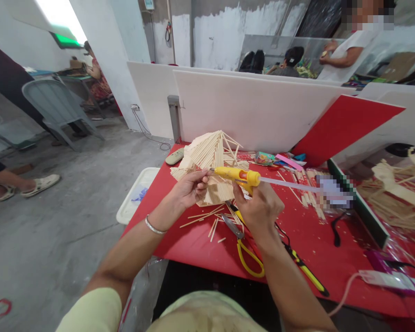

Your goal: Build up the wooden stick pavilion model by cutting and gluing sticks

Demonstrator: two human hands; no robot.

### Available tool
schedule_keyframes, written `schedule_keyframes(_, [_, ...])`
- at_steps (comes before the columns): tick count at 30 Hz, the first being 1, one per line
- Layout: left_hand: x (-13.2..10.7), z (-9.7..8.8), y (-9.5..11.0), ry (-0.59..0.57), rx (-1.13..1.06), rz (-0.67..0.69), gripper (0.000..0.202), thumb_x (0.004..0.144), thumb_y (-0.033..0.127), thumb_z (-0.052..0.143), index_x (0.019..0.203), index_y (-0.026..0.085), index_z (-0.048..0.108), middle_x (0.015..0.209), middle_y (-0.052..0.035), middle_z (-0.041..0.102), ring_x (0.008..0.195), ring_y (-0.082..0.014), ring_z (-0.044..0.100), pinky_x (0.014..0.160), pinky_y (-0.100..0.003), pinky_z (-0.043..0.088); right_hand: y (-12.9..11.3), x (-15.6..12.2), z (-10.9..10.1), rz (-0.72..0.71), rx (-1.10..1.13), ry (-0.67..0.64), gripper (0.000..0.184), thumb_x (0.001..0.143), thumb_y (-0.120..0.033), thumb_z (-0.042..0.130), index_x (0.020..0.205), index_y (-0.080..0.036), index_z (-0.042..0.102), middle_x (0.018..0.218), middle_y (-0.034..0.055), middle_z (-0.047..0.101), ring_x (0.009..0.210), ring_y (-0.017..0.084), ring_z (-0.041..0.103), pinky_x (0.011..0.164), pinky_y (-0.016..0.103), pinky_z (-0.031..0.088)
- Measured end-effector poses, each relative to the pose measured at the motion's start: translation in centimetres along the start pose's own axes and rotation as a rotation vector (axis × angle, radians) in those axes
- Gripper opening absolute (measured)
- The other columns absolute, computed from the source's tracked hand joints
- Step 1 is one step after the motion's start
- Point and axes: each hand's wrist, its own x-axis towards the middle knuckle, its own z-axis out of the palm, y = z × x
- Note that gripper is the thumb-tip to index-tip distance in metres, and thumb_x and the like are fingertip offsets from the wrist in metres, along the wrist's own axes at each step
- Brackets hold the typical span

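Concrete floor (93, 193): a grey chair (55, 97) is standing far left.
Left hand (188, 189): thumb and forefinger are meeting at the glue gun (237, 174)'s nozzle; I cannot tell whether they are gripping anything.
Stick model (205, 152): it is sitting on the red table (186, 249), my hands partly hiding it.
White boards (256, 108): they are concealing the lower body of a person in white (366, 37).
Right hand (263, 207): fingers are curling round the gun.
Right edge: the frame is cutting off a second stick structure (394, 186).
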Motion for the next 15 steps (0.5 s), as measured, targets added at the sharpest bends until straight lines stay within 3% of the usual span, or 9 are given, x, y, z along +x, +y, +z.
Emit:
schedule_keyframes(6, [-0.05,0.10,-0.04,-0.017,-0.015,0.002,0.009,0.091,0.013,0.059,0.085,0.007,0.063,0.060,0.0030,0.057,0.037,-0.0004,0.045,0.033,-0.010,0.032,0.03,-0.28,0.05,-0.032,-0.061,-0.004,0.028,0.090,-0.045,0.054,0.084,-0.018,0.059,0.063,0.0002,0.052,0.058,0.015,0.044,0.056,0.029,0.023])
schedule_keyframes(15, [-0.47,0.95,-0.23,0.058,0.035,0.039,0.008,0.088,0.014,0.065,0.083,0.008,0.063,0.058,0.0030,0.057,0.038,-0.0002,0.046,0.034,-0.009,0.032,0.05,-0.37,0.15,-0.056,-0.068,0.005,0.022,0.091,-0.037,0.053,0.086,-0.017,0.060,0.062,-0.0002,0.052,0.057,0.015,0.043,0.055,0.029,0.023])
